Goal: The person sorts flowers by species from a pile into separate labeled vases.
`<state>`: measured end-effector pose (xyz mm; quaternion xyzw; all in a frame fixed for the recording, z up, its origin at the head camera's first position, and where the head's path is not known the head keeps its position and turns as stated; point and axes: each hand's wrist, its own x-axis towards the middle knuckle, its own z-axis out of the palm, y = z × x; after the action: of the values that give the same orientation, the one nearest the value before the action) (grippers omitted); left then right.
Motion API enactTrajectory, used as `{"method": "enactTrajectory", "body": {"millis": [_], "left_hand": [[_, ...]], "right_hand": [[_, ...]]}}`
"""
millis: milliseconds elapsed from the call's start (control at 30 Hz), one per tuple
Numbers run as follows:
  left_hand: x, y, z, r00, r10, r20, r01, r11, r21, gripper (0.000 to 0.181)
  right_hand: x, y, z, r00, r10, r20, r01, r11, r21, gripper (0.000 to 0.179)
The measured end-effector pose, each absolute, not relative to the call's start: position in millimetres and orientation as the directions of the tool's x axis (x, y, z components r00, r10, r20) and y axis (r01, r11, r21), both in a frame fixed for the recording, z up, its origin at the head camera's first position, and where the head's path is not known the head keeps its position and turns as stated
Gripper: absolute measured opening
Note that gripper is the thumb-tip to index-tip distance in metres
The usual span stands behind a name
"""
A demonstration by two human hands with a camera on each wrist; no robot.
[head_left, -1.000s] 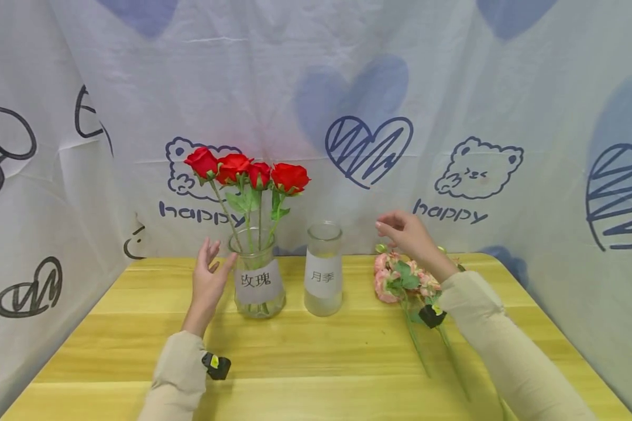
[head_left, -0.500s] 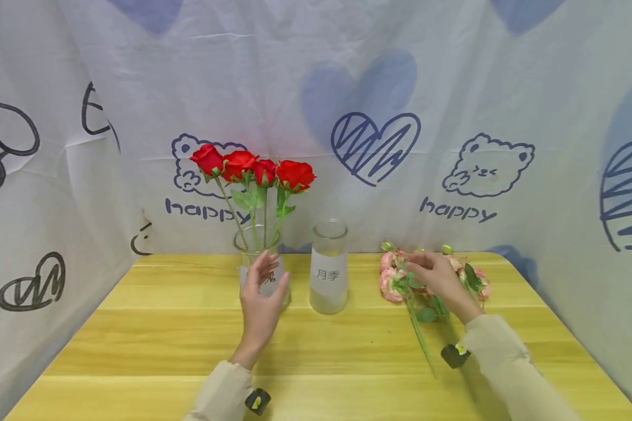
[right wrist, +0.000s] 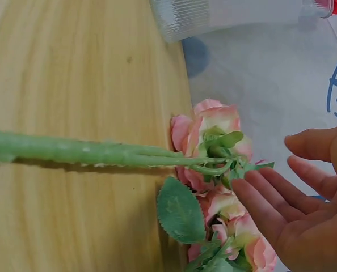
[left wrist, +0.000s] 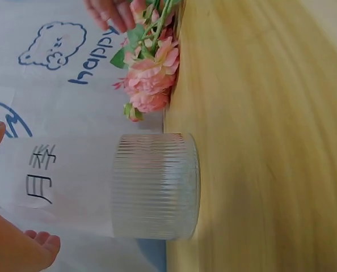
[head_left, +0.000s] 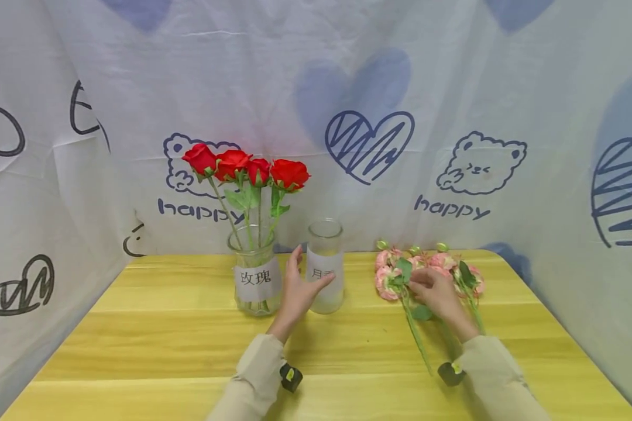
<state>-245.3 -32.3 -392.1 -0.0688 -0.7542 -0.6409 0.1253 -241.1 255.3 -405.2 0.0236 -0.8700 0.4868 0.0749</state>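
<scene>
My left hand (head_left: 297,298) is beside a clear glass vase (head_left: 327,302) with a paper label, its thumb and fingers spread to either side. The left wrist view shows the vase's ribbed base (left wrist: 154,187) on the table between them; whether the hand touches the glass I cannot tell. My right hand (head_left: 439,298) is over pink artificial flowers (head_left: 387,283) lying on the table. In the right wrist view, its thumb and fingers are parted, fingertips close to a green stem (right wrist: 100,154) where it branches below the blossom. Nothing is gripped there.
Left of the labelled vase stands a wider glass vase (head_left: 258,282), also labelled, holding several red roses (head_left: 289,174). A printed cloth (head_left: 274,88) hangs behind the wooden table (head_left: 153,351). More pink blossoms (head_left: 442,261) lie right of the nearest stem.
My left hand has moved right, from beside the rose vase, past its front, to the other vase. My right hand has come down from above onto the pink flowers.
</scene>
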Motion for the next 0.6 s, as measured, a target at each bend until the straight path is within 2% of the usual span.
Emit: {"method": "enactTrajectory", "body": {"millis": [167, 400, 600], "left_hand": [[-259, -29, -397, -0.968, -0.058, 0.246, 0.230, 0.199, 0.953, 0.093], [-266, -23, -396, -0.964, -0.030, 0.263, 0.251, 0.211, 0.945, 0.097], [-269, -16, -398, -0.948, -0.094, 0.304, 0.277, 0.226, 0.934, 0.088]], "right_hand": [[-240, 256, -410, -0.989, 0.000, 0.146, -0.122, 0.547, -0.828, 0.026], [-237, 254, -410, -0.996, -0.037, 0.086, -0.092, 0.551, -0.829, 0.031], [-240, 255, -414, -0.995, -0.040, 0.095, -0.100, 0.573, -0.813, 0.031]]}}
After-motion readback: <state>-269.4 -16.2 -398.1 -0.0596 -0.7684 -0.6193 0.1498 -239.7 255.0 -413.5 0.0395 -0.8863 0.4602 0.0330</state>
